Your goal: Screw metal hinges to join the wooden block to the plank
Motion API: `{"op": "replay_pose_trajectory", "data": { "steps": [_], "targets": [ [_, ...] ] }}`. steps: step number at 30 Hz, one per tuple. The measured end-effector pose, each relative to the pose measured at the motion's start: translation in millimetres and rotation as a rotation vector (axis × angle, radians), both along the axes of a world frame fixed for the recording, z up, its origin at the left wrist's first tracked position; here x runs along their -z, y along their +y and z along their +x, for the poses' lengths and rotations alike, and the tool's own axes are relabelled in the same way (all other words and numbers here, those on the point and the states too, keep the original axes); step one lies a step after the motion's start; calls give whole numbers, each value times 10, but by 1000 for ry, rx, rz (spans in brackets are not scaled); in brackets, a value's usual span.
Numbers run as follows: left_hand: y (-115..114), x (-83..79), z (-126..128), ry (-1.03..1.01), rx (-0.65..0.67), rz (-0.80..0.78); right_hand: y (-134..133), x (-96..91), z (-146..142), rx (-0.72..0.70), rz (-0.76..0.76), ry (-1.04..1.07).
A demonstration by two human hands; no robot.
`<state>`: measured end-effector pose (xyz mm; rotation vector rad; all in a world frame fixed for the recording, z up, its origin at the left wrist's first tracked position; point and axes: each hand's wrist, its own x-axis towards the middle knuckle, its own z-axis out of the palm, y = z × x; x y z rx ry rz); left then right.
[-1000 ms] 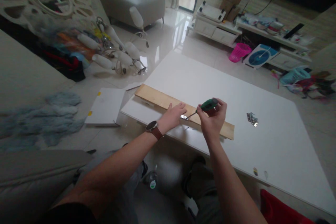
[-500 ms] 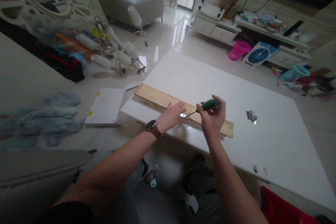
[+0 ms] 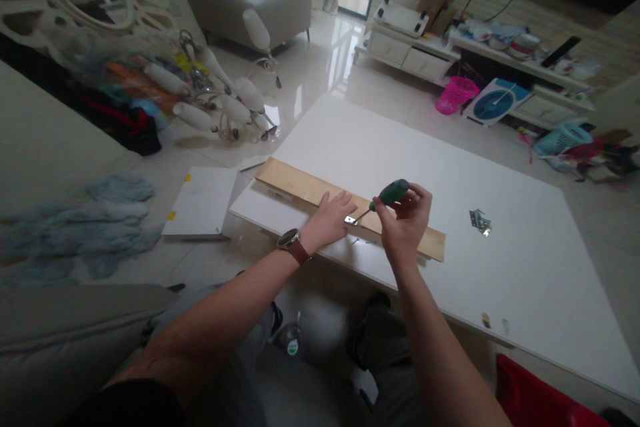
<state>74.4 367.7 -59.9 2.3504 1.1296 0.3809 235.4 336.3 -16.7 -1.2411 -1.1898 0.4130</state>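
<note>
A long wooden board (image 3: 295,181) lies along the near edge of a large white panel (image 3: 505,180). My left hand (image 3: 330,217) rests on the board with its fingers stretched out flat, right beside a small metal bracket (image 3: 349,219); whether the fingertips touch the bracket, I cannot tell. In my right hand (image 3: 406,220) is a screwdriver (image 3: 393,193) with a green handle, gripped between thumb and fingers. Its shaft slants down to the left and the tip meets the bracket. A screw (image 3: 355,241) is visible on the panel just in front of the board.
Several metal brackets (image 3: 480,221) lie in a pile on the right of the panel. Small hardware pieces (image 3: 486,319) sit near its front edge. A white box-like piece (image 3: 200,203) stands at left, a lamp fixture (image 3: 235,110) on the floor beyond, and a red object (image 3: 545,397) at lower right.
The screwdriver's handle has tipped up and slightly left, and my right fingers have opened out behind it. My left hand stays almost in place on the board.
</note>
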Motion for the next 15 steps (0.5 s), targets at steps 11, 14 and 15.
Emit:
{"op": "replay_pose_trajectory", "data": {
  "steps": [11,14,15],
  "targets": [
    [80,81,167,-401,69,-129,-2,17,-17,-61,3,19],
    [64,23,199,-491,27,-170,0,37,-16,-94,-9,25],
    [55,3,211,-514,8,-190,-1,27,-8,-102,-16,18]
  ]
}}
